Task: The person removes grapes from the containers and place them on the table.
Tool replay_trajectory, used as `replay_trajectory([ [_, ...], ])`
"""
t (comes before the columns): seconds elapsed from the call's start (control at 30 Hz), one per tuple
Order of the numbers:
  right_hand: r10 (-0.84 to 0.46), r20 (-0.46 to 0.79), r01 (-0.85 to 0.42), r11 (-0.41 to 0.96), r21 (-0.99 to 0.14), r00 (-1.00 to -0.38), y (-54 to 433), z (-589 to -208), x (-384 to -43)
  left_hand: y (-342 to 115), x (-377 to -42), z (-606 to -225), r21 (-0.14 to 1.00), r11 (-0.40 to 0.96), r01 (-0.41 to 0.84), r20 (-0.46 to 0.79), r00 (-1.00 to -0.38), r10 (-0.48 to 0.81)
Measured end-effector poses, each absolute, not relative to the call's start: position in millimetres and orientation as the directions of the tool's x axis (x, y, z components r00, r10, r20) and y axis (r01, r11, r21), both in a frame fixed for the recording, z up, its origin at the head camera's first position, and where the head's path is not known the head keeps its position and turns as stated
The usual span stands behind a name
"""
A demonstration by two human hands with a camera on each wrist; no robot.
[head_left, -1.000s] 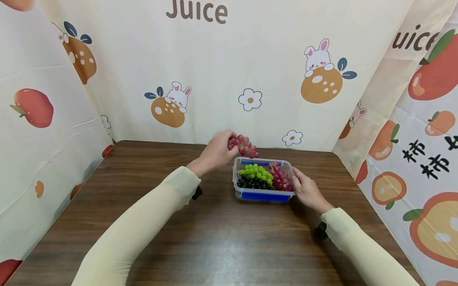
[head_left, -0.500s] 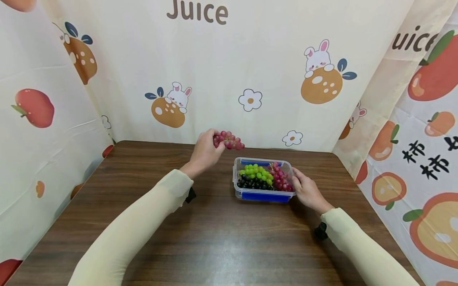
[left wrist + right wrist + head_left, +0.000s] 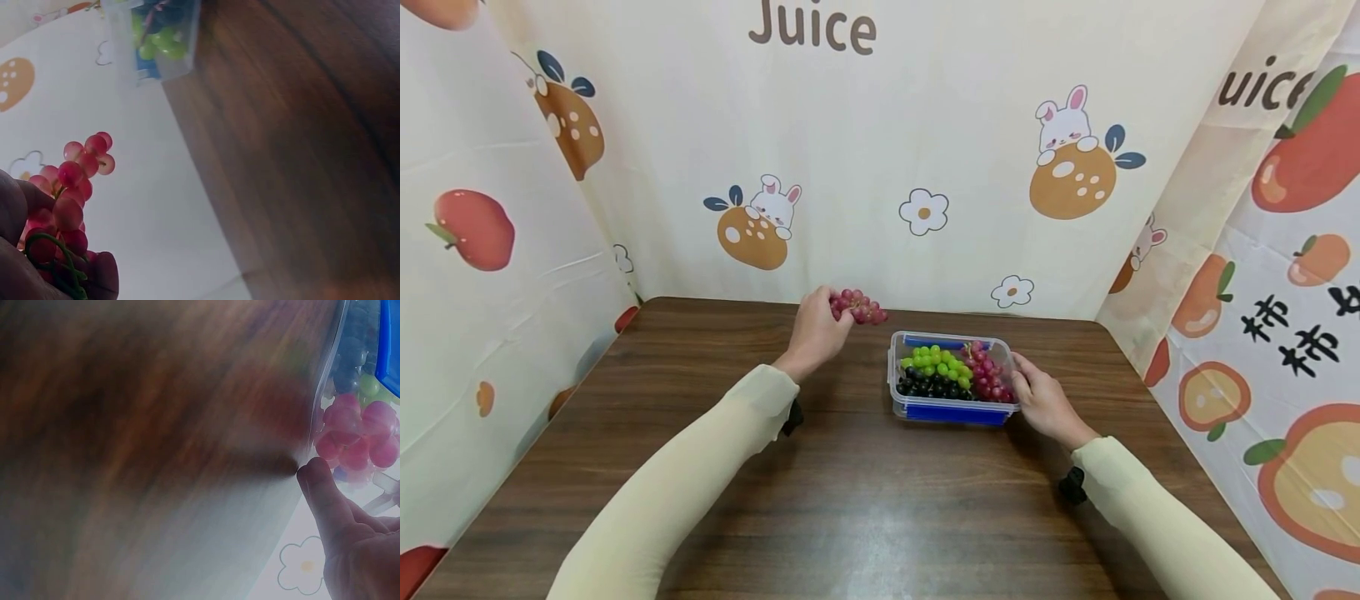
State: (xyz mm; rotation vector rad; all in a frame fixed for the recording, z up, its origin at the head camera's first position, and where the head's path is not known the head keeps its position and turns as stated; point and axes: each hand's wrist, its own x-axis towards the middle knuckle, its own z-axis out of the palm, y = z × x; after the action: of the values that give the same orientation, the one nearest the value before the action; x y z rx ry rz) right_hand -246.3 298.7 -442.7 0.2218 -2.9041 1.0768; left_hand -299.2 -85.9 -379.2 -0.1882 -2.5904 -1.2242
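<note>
- watching the left hand (image 3: 816, 333), we see curled fingers pinching a red grape bunch (image 3: 859, 307) above the table (image 3: 850, 500), left of the plastic container (image 3: 957, 412)!
- and the right hand (image 3: 1047, 402) grips that plastic container's right end.
- inside, we spot green grapes (image 3: 936, 360) behind black grapes (image 3: 929, 385), pink-red grapes (image 3: 988, 375) at right.

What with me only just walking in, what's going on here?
A person's left grip holds a bunch of pink grapes, apart from and left of a clear box on the table. The right grip holds the box's right end. Inside it sit green grapes, black grapes and another pink bunch.
</note>
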Motion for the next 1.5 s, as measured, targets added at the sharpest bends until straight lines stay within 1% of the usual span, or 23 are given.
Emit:
replay_trajectory([
  [0.17, -0.125, 0.099, -0.160, 0.762, -0.627, -0.987, 298.5, -442.3, -246.0, -88.0, -301.5, -393.6, 0.729, 0.664, 0.165, 0.243, -0.970, -0.025],
  [0.3, -0.128, 0.120, -0.175, 0.769, -0.615, -0.984, 297.8, -442.5, -245.8, -87.6, -300.2, -403.0, 0.723, 0.683, 0.105, 0.171, -0.985, -0.030],
  [0.53, -0.125, 0.115, -0.170, 0.768, -0.617, -0.985, 297.1, -442.5, -246.1, -86.7, -299.0, -414.1, 0.707, 0.705, 0.059, 0.105, -0.994, -0.022],
  [0.83, -0.130, 0.112, -0.171, 0.764, -0.622, -0.985, 296.7, -441.8, -245.7, -90.1, -294.2, -425.4, 0.617, 0.786, 0.045, 0.039, -0.999, 0.027],
  [1.0, -0.127, 0.116, -0.172, 0.764, -0.622, -0.985, 297.4, -442.6, -246.0, -93.7, -290.9, -427.3, 0.527, 0.850, 0.028, -0.026, -0.998, 0.049],
  [1.2, -0.129, 0.111, -0.170, 0.767, -0.619, -0.985, 298.1, -441.5, -246.1, -95.7, -287.0, -429.8, 0.435, 0.901, 0.008, -0.059, -0.998, 0.038],
  [1.5, -0.130, 0.125, -0.179, 0.777, -0.604, -0.984, 297.1, -441.5, -246.5, -98.2, -284.9, -430.7, 0.406, 0.914, 0.009, -0.063, -0.997, 0.038],
])
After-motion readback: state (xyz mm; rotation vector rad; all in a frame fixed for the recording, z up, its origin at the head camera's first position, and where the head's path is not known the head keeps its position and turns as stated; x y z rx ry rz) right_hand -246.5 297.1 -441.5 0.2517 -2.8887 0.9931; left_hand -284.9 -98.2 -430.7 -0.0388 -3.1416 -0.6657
